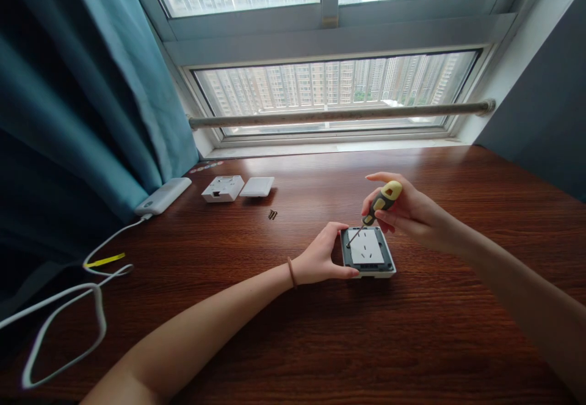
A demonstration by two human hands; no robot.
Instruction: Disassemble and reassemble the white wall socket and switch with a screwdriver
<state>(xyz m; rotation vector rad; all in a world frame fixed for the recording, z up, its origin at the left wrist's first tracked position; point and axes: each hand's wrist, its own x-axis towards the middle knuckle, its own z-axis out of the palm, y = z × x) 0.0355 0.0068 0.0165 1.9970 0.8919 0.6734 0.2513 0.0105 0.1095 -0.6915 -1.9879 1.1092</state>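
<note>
A wall socket (367,247) with a white face and dark grey frame sits on a white box on the table. My left hand (323,255) grips its left side, with the thumb along the near edge and fingers at the far corner. In my right hand (403,206) is a screwdriver (384,200) with a yellow and dark grey handle. Tilted down to the left, its shaft ends at the screw hole on the left side of the socket's frame. The fingertips behind the handle are partly hidden.
Several small screws (273,214) lie beyond my left hand. Behind them are a white mounting box (223,189) and a white cover plate (257,187). A white power strip (163,196) with a looping cable (101,313) lies by the blue curtain (132,87). A window rail (339,115) crosses behind the table.
</note>
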